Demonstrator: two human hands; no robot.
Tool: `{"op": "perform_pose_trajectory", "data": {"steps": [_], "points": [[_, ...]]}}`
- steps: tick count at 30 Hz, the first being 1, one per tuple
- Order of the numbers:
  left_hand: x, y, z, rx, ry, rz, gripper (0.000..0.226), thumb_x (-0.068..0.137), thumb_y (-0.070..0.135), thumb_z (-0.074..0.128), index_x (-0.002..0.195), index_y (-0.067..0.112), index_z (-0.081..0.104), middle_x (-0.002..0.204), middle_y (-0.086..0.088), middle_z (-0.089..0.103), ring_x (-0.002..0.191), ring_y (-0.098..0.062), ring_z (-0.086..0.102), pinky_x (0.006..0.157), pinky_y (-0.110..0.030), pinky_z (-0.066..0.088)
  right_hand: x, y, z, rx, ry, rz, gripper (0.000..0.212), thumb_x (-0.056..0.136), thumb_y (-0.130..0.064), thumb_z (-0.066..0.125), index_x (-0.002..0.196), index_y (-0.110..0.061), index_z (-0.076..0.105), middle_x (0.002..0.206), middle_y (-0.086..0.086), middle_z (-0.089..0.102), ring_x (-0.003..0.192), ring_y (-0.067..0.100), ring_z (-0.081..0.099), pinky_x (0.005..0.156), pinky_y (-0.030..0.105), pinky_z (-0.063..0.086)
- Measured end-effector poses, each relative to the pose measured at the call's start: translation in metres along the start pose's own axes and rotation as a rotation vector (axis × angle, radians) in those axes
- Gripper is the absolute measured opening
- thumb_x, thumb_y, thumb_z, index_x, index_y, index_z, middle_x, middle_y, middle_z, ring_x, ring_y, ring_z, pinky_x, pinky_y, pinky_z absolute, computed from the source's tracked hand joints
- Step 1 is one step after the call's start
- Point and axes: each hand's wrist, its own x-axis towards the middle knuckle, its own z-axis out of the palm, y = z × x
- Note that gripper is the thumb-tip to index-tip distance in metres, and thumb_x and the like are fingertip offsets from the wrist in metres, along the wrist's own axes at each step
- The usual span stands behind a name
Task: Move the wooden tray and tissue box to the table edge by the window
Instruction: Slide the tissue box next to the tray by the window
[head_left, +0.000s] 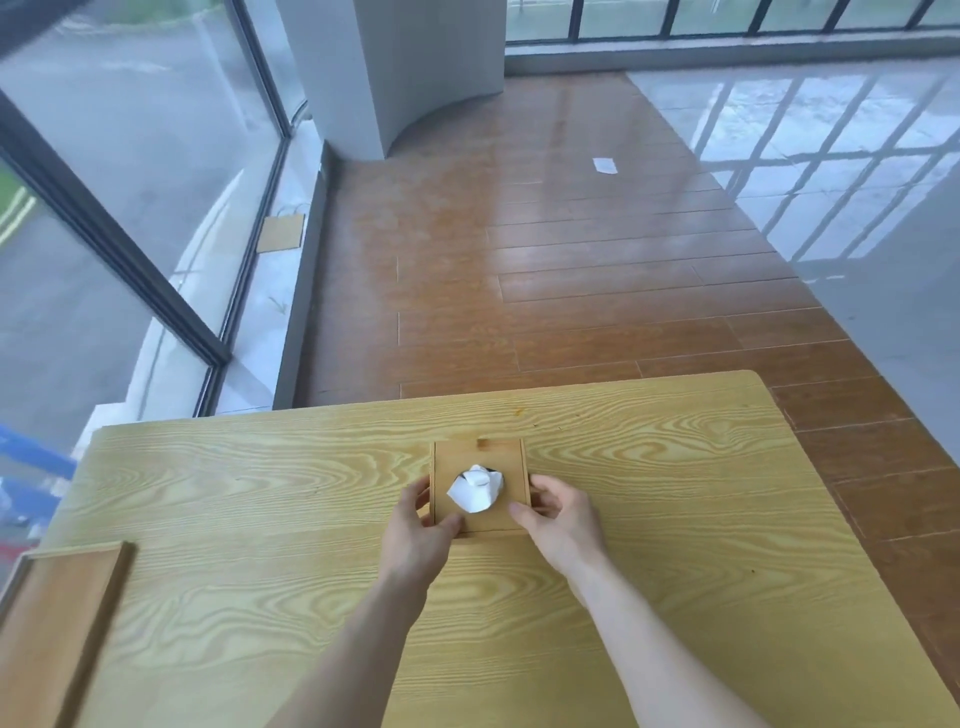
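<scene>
A square wooden tissue box (506, 457) with a white tissue (475, 488) sticking out of its round top hole stands near the middle of the table (260, 499). My left hand (421, 530) grips its left side and near corner. My right hand (558, 519) grips its right side. The wooden tray (57, 623) lies at the table's near left corner, by the window, partly cut off by the frame edge.
Floor-to-ceiling windows (130, 156) with dark frames run along the left. Beyond the table's far edge lies wooden floor (545, 260), then glossy tile at the right. A white pillar (395, 67) stands at the back. A small wooden panel (280, 234) lies on the window ledge.
</scene>
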Motion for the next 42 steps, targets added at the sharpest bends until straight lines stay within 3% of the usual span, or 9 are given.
{"op": "perform_pose_trajectory", "data": {"steps": [5, 10, 14, 20, 24, 30, 34, 38, 42], "points": [[0.011, 0.001, -0.069, -0.043, 0.052, 0.023, 0.068, 0.089, 0.008, 0.068, 0.15, 0.024, 0.042, 0.138, 0.009, 0.054, 0.094, 0.0, 0.059, 0.071, -0.021, 0.043, -0.012, -0.044, 0.061, -0.043, -0.014, -0.03, 0.056, 0.086, -0.031, 0.082, 0.138, -0.023, 0.062, 0.125, -0.001, 0.067, 0.118, 0.015, 0.063, 0.103, 0.036, 0.051], [0.031, -0.006, -0.157, -0.075, 0.067, 0.059, 0.066, 0.088, 0.007, 0.068, 0.148, 0.025, 0.046, 0.13, 0.008, 0.056, 0.091, 0.004, 0.058, 0.064, -0.013, 0.041, -0.027, -0.086, 0.143, -0.058, -0.003, -0.028, 0.051, 0.087, -0.03, 0.08, 0.135, -0.025, 0.064, 0.113, -0.006, 0.067, 0.103, 0.011, 0.065, 0.095, 0.032, 0.051], [0.05, -0.022, -0.227, -0.091, 0.095, 0.053, 0.064, 0.089, 0.011, 0.067, 0.147, 0.027, 0.047, 0.136, 0.007, 0.056, 0.101, -0.006, 0.062, 0.077, -0.025, 0.047, -0.036, -0.114, 0.217, -0.053, -0.023, -0.007, 0.049, 0.086, -0.03, 0.079, 0.134, -0.027, 0.065, 0.106, -0.009, 0.067, 0.095, 0.008, 0.066, 0.084, 0.029, 0.05], [0.085, -0.052, -0.324, -0.101, 0.166, 0.046, 0.061, 0.088, 0.011, 0.067, 0.142, 0.029, 0.049, 0.134, 0.007, 0.058, 0.103, -0.01, 0.064, 0.088, -0.036, 0.053, -0.043, -0.142, 0.328, -0.094, -0.077, 0.009, 0.049, 0.087, -0.03, 0.077, 0.134, -0.026, 0.065, 0.119, -0.002, 0.072, 0.106, 0.016, 0.068, 0.099, 0.039, 0.054], [0.102, -0.069, -0.375, -0.118, 0.218, 0.0, 0.052, 0.089, 0.01, 0.066, 0.135, 0.028, 0.05, 0.136, 0.004, 0.06, 0.116, -0.023, 0.063, 0.102, -0.049, 0.05, -0.044, -0.155, 0.387, -0.114, -0.121, 0.013, 0.052, 0.087, -0.03, 0.077, 0.137, -0.029, 0.063, 0.121, -0.002, 0.071, 0.109, 0.016, 0.067, 0.099, 0.036, 0.053], [0.127, -0.082, -0.432, -0.166, 0.254, 0.011, 0.051, 0.092, 0.01, 0.064, 0.136, 0.031, 0.051, 0.134, 0.009, 0.059, 0.122, -0.019, 0.058, 0.104, -0.043, 0.049, -0.04, -0.174, 0.451, -0.142, -0.135, -0.006, 0.048, 0.089, -0.028, 0.075, 0.135, -0.03, 0.065, 0.108, -0.007, 0.07, 0.099, 0.012, 0.066, 0.086, 0.026, 0.044], [0.145, -0.087, -0.456, -0.163, 0.285, 0.012, 0.047, 0.092, 0.011, 0.063, 0.131, 0.035, 0.053, 0.129, 0.014, 0.06, 0.117, -0.013, 0.06, 0.091, -0.032, 0.048, -0.034, -0.182, 0.48, -0.159, -0.162, -0.02, 0.046, 0.089, -0.025, 0.075, 0.134, -0.03, 0.065, 0.096, -0.018, 0.067, 0.095, 0.009, 0.067, 0.085, 0.026, 0.046], [0.162, -0.096, -0.475, -0.126, 0.307, -0.013, 0.049, 0.093, 0.015, 0.06, 0.137, 0.035, 0.051, 0.128, 0.016, 0.062, 0.113, -0.017, 0.065, 0.1, -0.043, 0.052, -0.027, -0.185, 0.504, -0.17, -0.208, -0.028, 0.04, 0.09, -0.023, 0.075, 0.127, -0.036, 0.069, 0.092, -0.02, 0.069, 0.088, -0.003, 0.064, 0.072, 0.017, 0.045], [0.173, -0.101, -0.485, -0.087, 0.311, -0.041, 0.054, 0.087, 0.019, 0.062, 0.136, 0.039, 0.05, 0.107, 0.025, 0.067, 0.097, -0.014, 0.07, 0.092, -0.046, 0.056, -0.021, -0.183, 0.522, -0.186, -0.219, -0.007, 0.033, 0.092, -0.018, 0.071, 0.107, -0.048, 0.07, 0.093, -0.018, 0.07, 0.089, 0.006, 0.067, 0.07, 0.014, 0.044]]}}
